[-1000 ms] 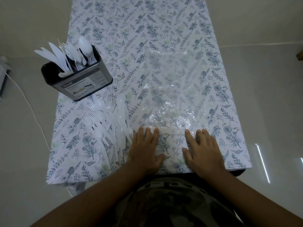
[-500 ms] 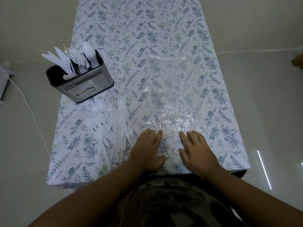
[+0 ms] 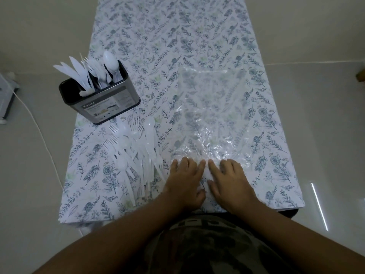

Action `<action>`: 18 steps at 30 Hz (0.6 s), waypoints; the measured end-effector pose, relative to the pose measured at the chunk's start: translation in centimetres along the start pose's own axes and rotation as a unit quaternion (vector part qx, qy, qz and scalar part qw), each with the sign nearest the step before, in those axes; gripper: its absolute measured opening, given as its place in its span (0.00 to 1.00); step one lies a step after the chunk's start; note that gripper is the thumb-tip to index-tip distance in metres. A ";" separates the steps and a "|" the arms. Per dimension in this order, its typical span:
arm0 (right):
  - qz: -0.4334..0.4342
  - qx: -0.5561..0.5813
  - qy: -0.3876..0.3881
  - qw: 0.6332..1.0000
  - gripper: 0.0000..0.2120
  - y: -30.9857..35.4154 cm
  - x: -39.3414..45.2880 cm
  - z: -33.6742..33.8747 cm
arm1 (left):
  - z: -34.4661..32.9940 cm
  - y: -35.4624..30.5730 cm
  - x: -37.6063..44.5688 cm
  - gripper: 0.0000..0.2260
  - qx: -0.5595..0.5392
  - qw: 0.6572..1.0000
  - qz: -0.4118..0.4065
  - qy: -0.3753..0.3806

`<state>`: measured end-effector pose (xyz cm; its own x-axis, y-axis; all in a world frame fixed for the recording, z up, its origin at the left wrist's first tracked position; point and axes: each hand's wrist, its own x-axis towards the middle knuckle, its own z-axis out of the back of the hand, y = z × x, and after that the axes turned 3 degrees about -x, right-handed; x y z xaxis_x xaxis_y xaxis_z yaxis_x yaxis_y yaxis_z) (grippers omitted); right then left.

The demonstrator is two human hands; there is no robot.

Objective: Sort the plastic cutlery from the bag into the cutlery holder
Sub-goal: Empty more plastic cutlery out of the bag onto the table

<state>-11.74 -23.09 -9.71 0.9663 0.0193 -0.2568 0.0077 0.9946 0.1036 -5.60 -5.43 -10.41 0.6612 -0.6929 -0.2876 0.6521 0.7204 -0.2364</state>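
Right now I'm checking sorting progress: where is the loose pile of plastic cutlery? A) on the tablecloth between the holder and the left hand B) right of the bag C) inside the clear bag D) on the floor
A: the loose cutlery pile lies on the tablecloth, nearer than the cutlery holder and beside the left hand, outside the clear bag.

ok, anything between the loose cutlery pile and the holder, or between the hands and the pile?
Nothing visible. The cutlery pile lies on the tablecloth directly in front of the cutlery holder, with only bare cloth between. The left hand sits right beside the pile; the right hand rests on the near edge of the plastic bag, which lies off to the right.
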 end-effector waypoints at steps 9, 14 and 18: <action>0.056 -0.012 0.008 0.998 0.29 1.3 1.1 0.8 | -0.2 0.9 -0.1 0.34 -0.061 0.996 -0.025 -0.055; 0.036 -0.002 -0.041 0.999 0.17 1.5 1.8 1.1 | 1.2 2.0 -1.0 0.30 -0.126 0.991 -0.021 -0.045; 0.067 0.060 -0.055 0.994 0.15 2.5 4.0 1.8 | 2.2 2.8 -2.7 0.22 -0.230 0.969 0.017 -0.088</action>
<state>-7.36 -20.70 -8.78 0.9829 0.1328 -0.1274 -0.0984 0.9642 0.2462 -4.73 -1.59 -8.24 0.7589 -0.6338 -0.1496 0.4206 0.6525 -0.6303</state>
